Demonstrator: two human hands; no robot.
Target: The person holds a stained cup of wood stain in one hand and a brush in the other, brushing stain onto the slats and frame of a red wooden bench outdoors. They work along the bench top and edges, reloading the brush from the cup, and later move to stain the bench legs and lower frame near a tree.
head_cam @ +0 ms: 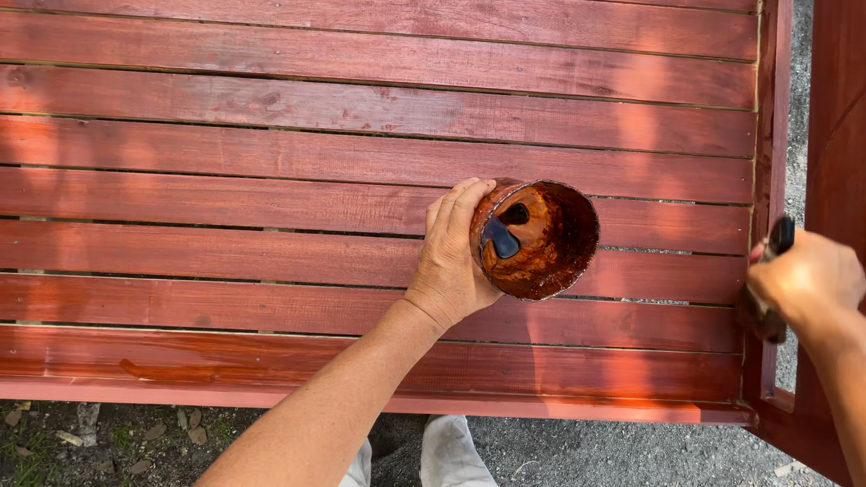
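- a person's left hand grips a round, open-topped can over a red-stained wooden slat panel; the fingers are curled tight around the can's near side, with the thumb side hidden behind it.
- the can sits right of centre in the view, above the middle slats, tipped so its mouth faces the camera — the inside is coated in streaky red-brown stain, and a dark, rounded shape shows against the inner wall.
- the right hand is at the far right edge, closed in a fist around a dark handle whose tip sticks up above the knuckles; what lies at its lower end cannot be told, as it is blurred against the wood.
- that hand works beside the upright end post of the panel, well apart from the can.
- the slats run left to right, evenly spaced with thin gaps between them, glossy and wet-looking in patches — sun and shade dapple the surface.
- a second red-stained board stands at the right edge, past a narrow strip of gravel.
- below the panel's bottom rail, grey gravel ground shows, with small stones and a little grass at the lower left.
- the person's pale trousers appear at the bottom centre, beside the bare left forearm.
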